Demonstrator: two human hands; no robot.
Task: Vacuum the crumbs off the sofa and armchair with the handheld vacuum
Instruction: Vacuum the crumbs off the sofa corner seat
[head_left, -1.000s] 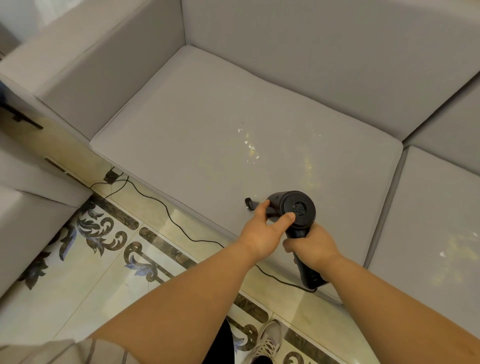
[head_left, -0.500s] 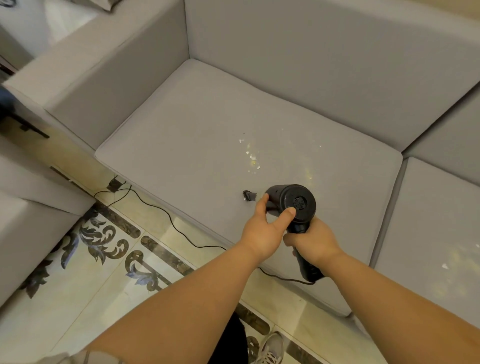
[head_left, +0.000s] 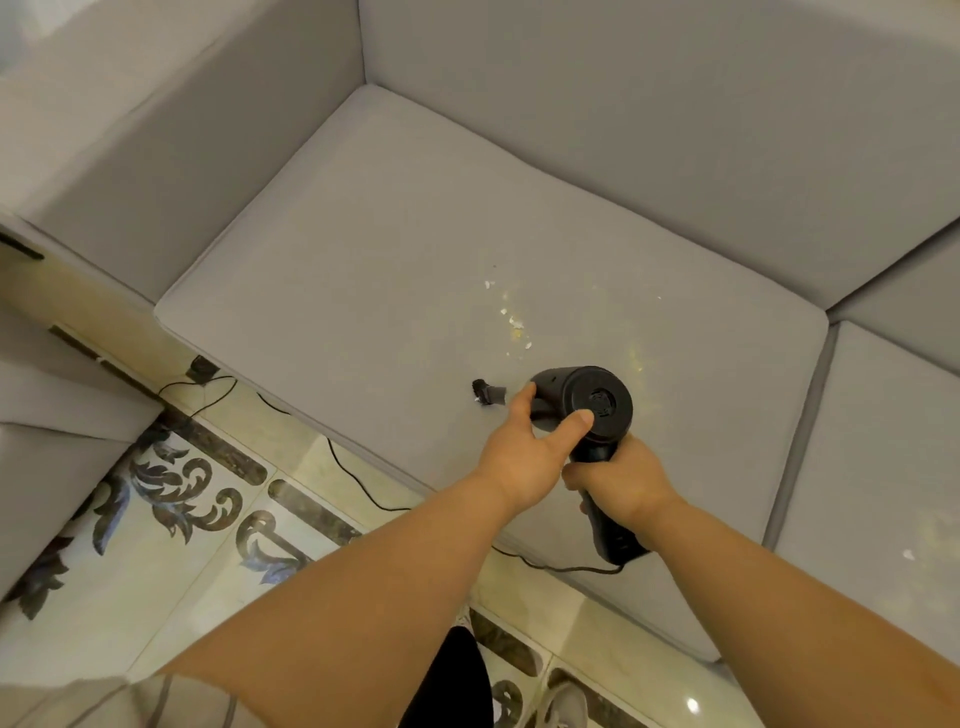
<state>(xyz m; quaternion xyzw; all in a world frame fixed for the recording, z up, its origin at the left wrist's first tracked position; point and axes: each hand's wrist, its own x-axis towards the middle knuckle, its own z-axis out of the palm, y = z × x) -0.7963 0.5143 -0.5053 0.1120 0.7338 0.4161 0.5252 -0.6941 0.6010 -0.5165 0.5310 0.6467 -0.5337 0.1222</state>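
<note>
A black handheld vacuum (head_left: 592, 402) hovers over the front part of the grey sofa seat cushion (head_left: 363, 291). My right hand (head_left: 621, 486) is wrapped around its handle. My left hand (head_left: 530, 452) grips the round body from the left, thumb on the rear cap. The small brush nozzle (head_left: 488, 392) points left, just above the cushion. Pale crumbs (head_left: 514, 322) lie scattered on the cushion just beyond the vacuum. More crumbs (head_left: 909, 553) speckle the neighbouring cushion on the right.
A black power cord (head_left: 353, 478) runs from the vacuum handle across the patterned tile floor to a plug (head_left: 201, 369) by the sofa base. The grey armchair (head_left: 57, 452) stands at the left. My shoe (head_left: 563, 701) shows at the bottom.
The view has shifted a little, so the sofa sits lower in frame. Both hands keep the same hold on the vacuum, which stays in about the same spot over the cushion.
</note>
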